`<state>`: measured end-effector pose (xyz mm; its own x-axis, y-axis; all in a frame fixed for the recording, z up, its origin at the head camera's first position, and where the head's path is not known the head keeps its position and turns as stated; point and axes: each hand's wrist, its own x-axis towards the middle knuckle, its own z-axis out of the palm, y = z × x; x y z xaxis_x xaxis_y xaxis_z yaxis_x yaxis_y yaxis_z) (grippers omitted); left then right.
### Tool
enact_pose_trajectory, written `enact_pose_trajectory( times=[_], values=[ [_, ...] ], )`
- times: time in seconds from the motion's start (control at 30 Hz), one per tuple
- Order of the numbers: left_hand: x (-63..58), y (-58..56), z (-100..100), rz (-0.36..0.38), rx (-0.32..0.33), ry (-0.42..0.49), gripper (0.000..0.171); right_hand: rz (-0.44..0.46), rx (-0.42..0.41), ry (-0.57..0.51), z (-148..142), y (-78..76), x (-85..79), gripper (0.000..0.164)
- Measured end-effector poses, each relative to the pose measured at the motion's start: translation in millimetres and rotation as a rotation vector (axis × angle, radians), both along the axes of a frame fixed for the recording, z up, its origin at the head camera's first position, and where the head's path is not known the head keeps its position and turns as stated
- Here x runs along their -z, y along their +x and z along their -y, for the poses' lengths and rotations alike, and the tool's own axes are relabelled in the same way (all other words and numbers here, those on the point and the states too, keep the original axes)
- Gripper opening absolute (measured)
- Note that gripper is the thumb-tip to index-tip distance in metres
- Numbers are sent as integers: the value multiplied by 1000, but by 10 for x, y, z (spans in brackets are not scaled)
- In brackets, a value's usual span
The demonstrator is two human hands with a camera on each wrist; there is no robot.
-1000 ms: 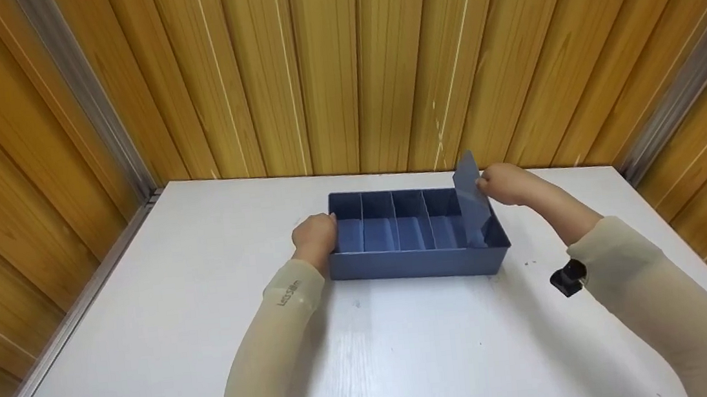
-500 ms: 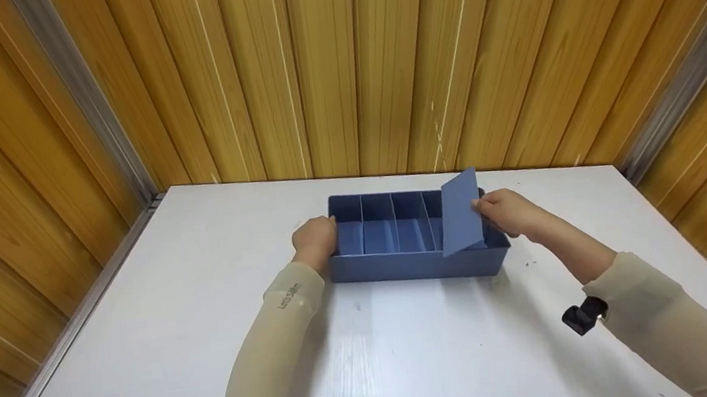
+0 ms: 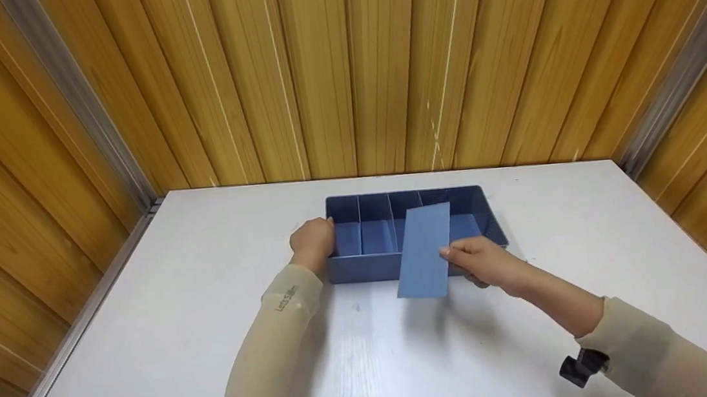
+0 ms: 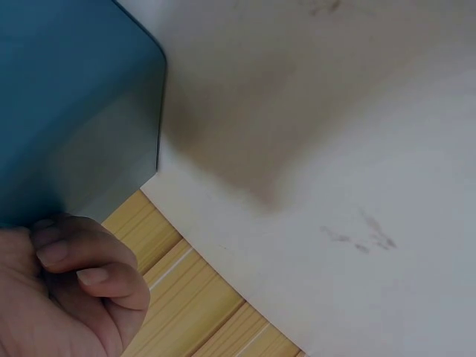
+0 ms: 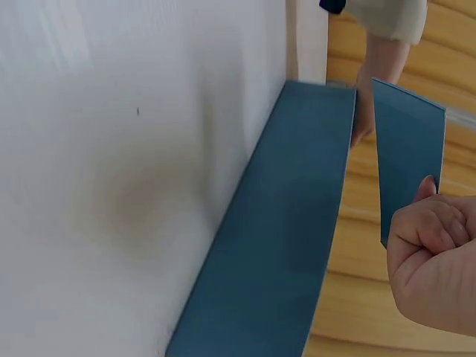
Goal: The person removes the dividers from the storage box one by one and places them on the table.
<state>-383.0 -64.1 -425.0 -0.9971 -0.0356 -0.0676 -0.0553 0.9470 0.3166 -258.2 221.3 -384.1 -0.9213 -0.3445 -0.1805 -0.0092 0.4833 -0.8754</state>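
A blue divider panel (image 3: 425,253), thin and flat, is held up by my right hand (image 3: 488,263), which pinches its right edge between thumb and fingers. The panel tilts in front of a long blue storage box (image 3: 363,267) and covers part of its front wall. Three upright dividers show inside the box; its right end is one wider compartment. My left hand (image 3: 312,240) grips the box's left end wall at the rim. In the left wrist view its curled fingers (image 4: 93,256) lie against the outside of the box.
The box stands on a white table (image 3: 224,340) near its far edge. Behind it rises a wood-patterned panel wall (image 3: 323,84), with metal posts (image 3: 91,100) at the corners. A black wrist camera (image 3: 582,366) sits on the right sleeve.
My right hand has lifted the divider panel out of the box's right part and brought it left and towards me, over the front wall. The left hand keeps its grip on the box.
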Motion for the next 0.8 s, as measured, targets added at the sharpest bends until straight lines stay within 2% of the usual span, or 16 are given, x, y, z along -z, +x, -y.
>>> enact_pose_trajectory(
  times=[0.27, 0.37, 0.53, 0.8],
  values=[
    [8, 19, 13, -23, -3, -27, 54, 35, -94, -37, 261, 167, 128, 44],
    [8, 20, 6, -20, -6, -37, 54, 46, -125, -48, 346, 206, 182, 47],
    [17, 9, 3, -6, -12, -36, 55, 61, -176, -39, 478, 268, 283, 42],
    [27, -2, 19, -18, 10, -56, 54, 108, -220, 0, 710, 289, 449, 36]
  ],
)
